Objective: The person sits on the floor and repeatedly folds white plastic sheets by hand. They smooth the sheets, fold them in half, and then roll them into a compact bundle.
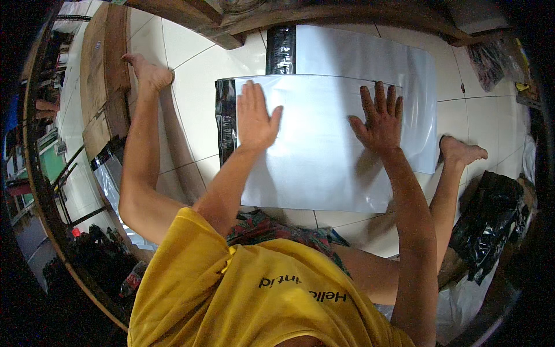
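Observation:
A white plastic mailing bag (312, 168) with a black strip down its left end lies flat on the floor in front of me. My left hand (256, 118) rests flat on its left part, fingers together and thumb out. On its right part my right hand (380, 118) lies with fingers spread. Neither hand grips anything. Partly under this bag, farther back and to the right, is a second white mailing bag (364, 55), whose black strip (281, 51) shows at its left end.
A cardboard box (105, 75) stands at the left, with plastic packaging (118, 185) beside it. Black plastic (488, 220) lies at the right. Wooden furniture (277, 20) borders the far side. My bare legs stretch out on both sides over the tiled floor (193, 87).

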`<state>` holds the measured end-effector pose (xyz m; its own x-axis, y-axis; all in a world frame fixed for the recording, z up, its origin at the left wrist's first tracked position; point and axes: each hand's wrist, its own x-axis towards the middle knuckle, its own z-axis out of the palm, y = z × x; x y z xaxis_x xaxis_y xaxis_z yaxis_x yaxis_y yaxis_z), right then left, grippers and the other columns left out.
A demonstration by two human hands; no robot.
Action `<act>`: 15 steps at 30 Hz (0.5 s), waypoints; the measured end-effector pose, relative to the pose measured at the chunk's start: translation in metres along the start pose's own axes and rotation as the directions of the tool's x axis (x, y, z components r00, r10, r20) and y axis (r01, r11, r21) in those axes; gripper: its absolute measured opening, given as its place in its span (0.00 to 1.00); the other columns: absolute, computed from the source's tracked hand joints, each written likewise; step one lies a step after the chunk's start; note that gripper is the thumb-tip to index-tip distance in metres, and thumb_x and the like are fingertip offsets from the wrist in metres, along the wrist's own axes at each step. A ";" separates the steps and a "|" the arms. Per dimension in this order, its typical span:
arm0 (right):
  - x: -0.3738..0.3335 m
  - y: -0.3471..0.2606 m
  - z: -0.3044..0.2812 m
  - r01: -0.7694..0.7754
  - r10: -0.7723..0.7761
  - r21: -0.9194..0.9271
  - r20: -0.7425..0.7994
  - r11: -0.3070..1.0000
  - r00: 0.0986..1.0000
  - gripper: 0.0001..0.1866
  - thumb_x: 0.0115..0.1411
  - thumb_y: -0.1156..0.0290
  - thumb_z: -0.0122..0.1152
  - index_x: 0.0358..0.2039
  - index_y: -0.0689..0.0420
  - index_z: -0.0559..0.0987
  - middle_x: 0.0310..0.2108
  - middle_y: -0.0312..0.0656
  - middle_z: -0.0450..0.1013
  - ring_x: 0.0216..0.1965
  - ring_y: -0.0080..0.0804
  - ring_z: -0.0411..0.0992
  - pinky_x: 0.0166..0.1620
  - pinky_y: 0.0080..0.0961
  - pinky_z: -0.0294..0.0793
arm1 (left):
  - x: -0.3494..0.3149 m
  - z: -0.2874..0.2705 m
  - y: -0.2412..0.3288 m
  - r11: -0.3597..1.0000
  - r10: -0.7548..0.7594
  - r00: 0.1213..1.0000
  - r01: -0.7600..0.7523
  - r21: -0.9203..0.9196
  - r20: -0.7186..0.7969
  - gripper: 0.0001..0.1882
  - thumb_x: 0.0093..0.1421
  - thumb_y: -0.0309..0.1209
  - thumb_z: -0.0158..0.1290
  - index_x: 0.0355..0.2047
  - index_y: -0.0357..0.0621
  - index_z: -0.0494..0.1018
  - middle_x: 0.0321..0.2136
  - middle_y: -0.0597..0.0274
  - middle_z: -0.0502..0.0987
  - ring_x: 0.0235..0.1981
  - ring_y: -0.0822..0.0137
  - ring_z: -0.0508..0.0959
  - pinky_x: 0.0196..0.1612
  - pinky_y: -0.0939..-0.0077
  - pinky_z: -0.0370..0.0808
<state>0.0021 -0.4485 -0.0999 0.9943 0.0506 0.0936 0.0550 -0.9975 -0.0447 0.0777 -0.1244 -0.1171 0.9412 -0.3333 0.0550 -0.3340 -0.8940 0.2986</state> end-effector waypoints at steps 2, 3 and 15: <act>-0.003 0.002 0.001 -0.004 0.004 -0.003 -0.010 1.000 1.000 0.43 0.65 0.35 0.49 0.73 0.46 0.61 0.73 0.59 0.51 0.72 0.73 0.48 0.69 0.71 0.45 | -0.002 -0.012 -0.016 0.999 0.044 0.999 -0.044 0.026 0.021 0.40 0.69 0.45 0.47 0.70 0.24 0.50 0.71 0.29 0.49 0.74 0.34 0.48 0.74 0.43 0.45; -0.002 0.002 0.002 -0.009 0.009 -0.015 -0.002 1.000 1.000 0.43 0.65 0.35 0.50 0.73 0.47 0.60 0.74 0.59 0.50 0.72 0.72 0.47 0.69 0.71 0.45 | -0.002 -0.012 -0.016 0.999 0.040 0.999 -0.040 0.020 0.024 0.40 0.69 0.44 0.46 0.70 0.24 0.51 0.71 0.28 0.49 0.74 0.34 0.48 0.74 0.43 0.45; -0.148 -0.037 -0.021 0.057 -0.079 0.109 0.216 0.992 0.973 0.47 0.63 0.41 0.57 0.74 0.53 0.55 0.76 0.57 0.44 0.76 0.64 0.40 0.72 0.69 0.38 | -0.011 0.002 -0.017 0.991 0.054 0.999 -0.054 0.121 -0.003 0.39 0.72 0.46 0.43 0.69 0.22 0.52 0.71 0.29 0.51 0.74 0.37 0.48 0.75 0.45 0.43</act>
<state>-0.1486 -0.4202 -0.0909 0.9829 0.1392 -0.1203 0.1210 -0.9817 -0.1470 0.0734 -0.1064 -0.1248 0.9219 -0.3804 0.0742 -0.3875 -0.9045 0.1779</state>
